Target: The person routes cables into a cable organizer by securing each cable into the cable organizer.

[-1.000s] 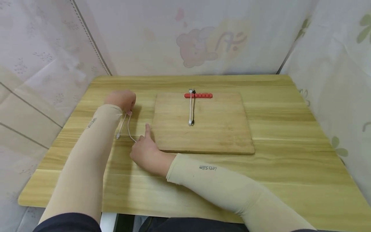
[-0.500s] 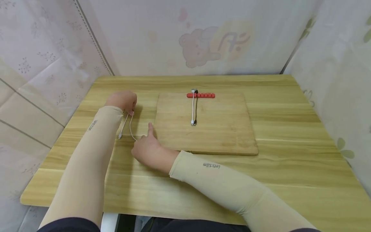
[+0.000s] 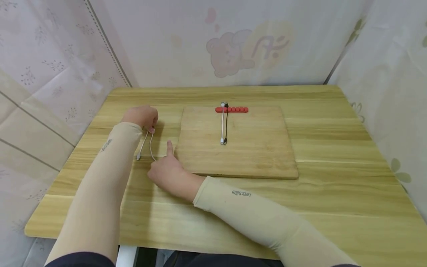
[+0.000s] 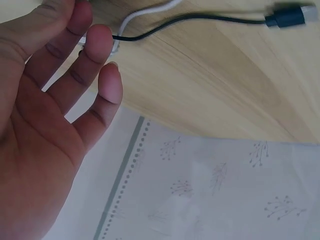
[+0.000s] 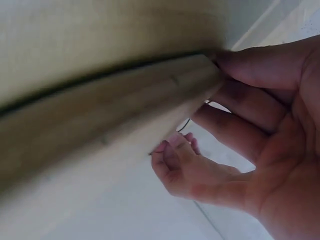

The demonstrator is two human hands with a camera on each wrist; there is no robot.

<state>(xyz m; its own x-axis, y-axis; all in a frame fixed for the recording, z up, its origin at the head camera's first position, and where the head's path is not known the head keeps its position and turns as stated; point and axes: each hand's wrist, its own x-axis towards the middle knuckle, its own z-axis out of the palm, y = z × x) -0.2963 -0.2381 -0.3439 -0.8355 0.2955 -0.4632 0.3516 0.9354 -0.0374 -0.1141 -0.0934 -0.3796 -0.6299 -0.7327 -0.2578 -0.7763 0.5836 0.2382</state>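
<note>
My left hand point(image 3: 141, 116) pinches a thin white charging cable point(image 3: 151, 146) above the table, left of a wooden board point(image 3: 257, 144). One strand drops from these fingers to a pale plug point(image 3: 138, 156); the other runs to my right hand point(image 3: 168, 170). In the left wrist view, a dark strand point(image 4: 200, 16) ending in a dark USB plug point(image 4: 287, 16) and a white strand point(image 4: 145, 11) pass by the fingers; the pinch is mostly hidden. Thumb and index of my right hand pinch the cable in the right wrist view, with another finger stretched along the board's edge.
Near the board's back edge sits a red cable holder point(image 3: 237, 109). A short white cable point(image 3: 222, 124) and a short black cable point(image 3: 226, 126) lie across its left end. Patterned cloth point(image 3: 166, 44) walls in the wooden table point(image 3: 320, 148) at the back and sides.
My left hand stays almost in place with the cable. The right hand shifts very slightly left over the last half second. The view has turned a little.
</note>
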